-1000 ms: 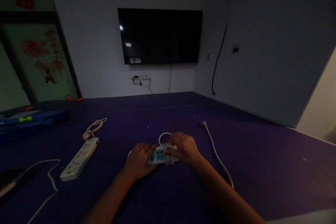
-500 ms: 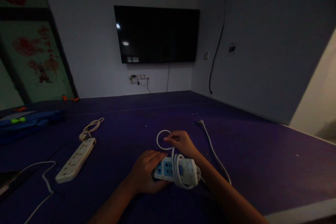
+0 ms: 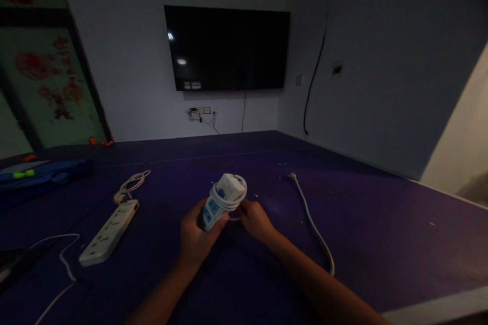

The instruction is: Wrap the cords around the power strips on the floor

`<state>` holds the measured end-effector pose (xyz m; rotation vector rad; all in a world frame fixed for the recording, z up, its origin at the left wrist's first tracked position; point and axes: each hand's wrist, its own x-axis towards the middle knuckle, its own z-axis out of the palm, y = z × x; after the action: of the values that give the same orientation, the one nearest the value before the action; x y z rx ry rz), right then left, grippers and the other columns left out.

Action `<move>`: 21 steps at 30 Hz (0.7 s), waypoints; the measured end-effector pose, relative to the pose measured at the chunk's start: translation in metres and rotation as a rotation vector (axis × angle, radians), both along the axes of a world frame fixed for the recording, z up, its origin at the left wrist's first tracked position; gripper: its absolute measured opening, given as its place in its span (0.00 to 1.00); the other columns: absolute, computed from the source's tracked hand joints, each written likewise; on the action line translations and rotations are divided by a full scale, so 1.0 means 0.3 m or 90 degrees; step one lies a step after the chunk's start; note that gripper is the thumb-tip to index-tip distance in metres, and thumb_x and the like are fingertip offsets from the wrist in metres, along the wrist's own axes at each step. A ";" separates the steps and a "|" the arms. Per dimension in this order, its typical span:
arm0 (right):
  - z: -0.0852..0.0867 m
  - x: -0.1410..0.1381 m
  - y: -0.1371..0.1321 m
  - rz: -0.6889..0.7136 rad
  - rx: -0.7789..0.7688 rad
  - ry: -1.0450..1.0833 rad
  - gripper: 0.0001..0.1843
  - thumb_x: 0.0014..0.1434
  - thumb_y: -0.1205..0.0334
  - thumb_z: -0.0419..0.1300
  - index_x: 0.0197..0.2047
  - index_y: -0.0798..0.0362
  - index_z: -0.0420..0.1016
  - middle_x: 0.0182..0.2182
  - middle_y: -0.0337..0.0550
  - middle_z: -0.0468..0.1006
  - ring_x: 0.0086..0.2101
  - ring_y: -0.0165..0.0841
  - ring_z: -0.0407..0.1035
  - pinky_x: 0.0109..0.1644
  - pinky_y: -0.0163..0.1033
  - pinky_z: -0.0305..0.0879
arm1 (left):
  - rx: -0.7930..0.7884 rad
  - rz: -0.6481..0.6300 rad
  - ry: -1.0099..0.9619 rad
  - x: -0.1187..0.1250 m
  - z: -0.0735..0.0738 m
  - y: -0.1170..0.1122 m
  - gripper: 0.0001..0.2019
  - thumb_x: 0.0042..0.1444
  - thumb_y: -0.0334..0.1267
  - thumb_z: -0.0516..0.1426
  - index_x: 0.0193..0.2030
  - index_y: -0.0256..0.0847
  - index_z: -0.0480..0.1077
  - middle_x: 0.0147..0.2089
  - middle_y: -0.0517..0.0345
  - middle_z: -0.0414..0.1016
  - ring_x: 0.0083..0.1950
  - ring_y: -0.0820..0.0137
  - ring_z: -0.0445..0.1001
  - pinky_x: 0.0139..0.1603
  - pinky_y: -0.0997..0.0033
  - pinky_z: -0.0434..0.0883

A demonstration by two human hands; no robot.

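A white power strip (image 3: 212, 213) with blue sockets stands tilted up in my left hand (image 3: 192, 237), whose fingers wrap round its lower end. Several turns of white cord (image 3: 227, 205) circle the strip's upper end. Close beside it on the right, my right hand (image 3: 256, 221) is closed on the cord; its fingertips are partly hidden behind the strip. A short run of cord shows between the two hands. To the right, a loose cord with a plug (image 3: 292, 176) at its far end lies on the purple surface and passes behind my right forearm.
A second white power strip (image 3: 110, 233) lies at left with its coiled cord (image 3: 133, 182) beyond it. A thin white cable (image 3: 64, 259) and blue cloth (image 3: 57, 171) are farther left. A television (image 3: 229, 50) hangs on the back wall above wall sockets (image 3: 202, 111).
My left hand has turned the strip from lying sideways to pointing up and away. My right hand has moved down with the cord, to the strip's right side; the loop is gone from view.
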<state>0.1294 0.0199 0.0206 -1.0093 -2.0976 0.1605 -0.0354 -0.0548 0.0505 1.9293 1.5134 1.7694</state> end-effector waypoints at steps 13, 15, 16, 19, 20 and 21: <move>0.025 -0.031 -0.051 -0.081 0.021 -0.149 0.11 0.62 0.63 0.50 0.40 0.52 0.74 0.32 0.45 0.79 0.32 0.33 0.73 0.33 0.32 0.62 | -0.198 0.162 -0.025 -0.070 -0.031 0.090 0.24 0.45 0.56 0.58 0.44 0.40 0.71 0.38 0.51 0.78 0.38 0.61 0.76 0.37 0.66 0.69; 0.028 -0.020 -0.049 -0.107 0.103 -0.188 0.10 0.62 0.64 0.51 0.39 0.53 0.75 0.30 0.45 0.79 0.29 0.32 0.73 0.31 0.32 0.61 | -0.228 0.166 0.026 -0.071 -0.027 0.088 0.24 0.46 0.56 0.58 0.45 0.41 0.71 0.38 0.51 0.79 0.37 0.61 0.76 0.34 0.68 0.68; 0.029 -0.013 -0.048 -0.110 0.154 -0.206 0.10 0.62 0.63 0.52 0.38 0.54 0.75 0.29 0.45 0.78 0.28 0.32 0.72 0.29 0.33 0.60 | -0.244 0.162 0.058 -0.071 -0.024 0.086 0.24 0.47 0.57 0.57 0.45 0.42 0.71 0.37 0.52 0.79 0.37 0.61 0.76 0.33 0.69 0.67; 0.036 0.011 -0.049 -0.083 0.333 -0.237 0.11 0.63 0.62 0.52 0.35 0.54 0.74 0.25 0.43 0.76 0.24 0.31 0.70 0.26 0.34 0.58 | -0.277 0.128 0.164 -0.068 -0.016 0.077 0.24 0.48 0.58 0.55 0.46 0.44 0.71 0.36 0.52 0.79 0.36 0.62 0.76 0.30 0.72 0.64; 0.040 0.019 -0.051 -0.068 0.389 -0.238 0.12 0.63 0.62 0.51 0.35 0.54 0.74 0.24 0.42 0.75 0.24 0.31 0.69 0.25 0.34 0.57 | -0.279 0.117 0.194 -0.066 -0.014 0.075 0.24 0.49 0.58 0.55 0.46 0.45 0.71 0.37 0.52 0.79 0.36 0.62 0.76 0.29 0.72 0.64; 0.044 0.027 -0.054 -0.055 0.436 -0.236 0.12 0.64 0.63 0.50 0.35 0.54 0.74 0.23 0.41 0.74 0.23 0.30 0.68 0.25 0.34 0.56 | -0.277 0.105 0.218 -0.065 -0.012 0.073 0.23 0.49 0.56 0.55 0.46 0.45 0.71 0.38 0.52 0.79 0.37 0.62 0.76 0.29 0.73 0.64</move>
<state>0.1373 0.0036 0.0339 -0.7310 -2.1745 -0.7927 -0.0549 -0.0330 0.0468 1.9841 2.0153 1.0577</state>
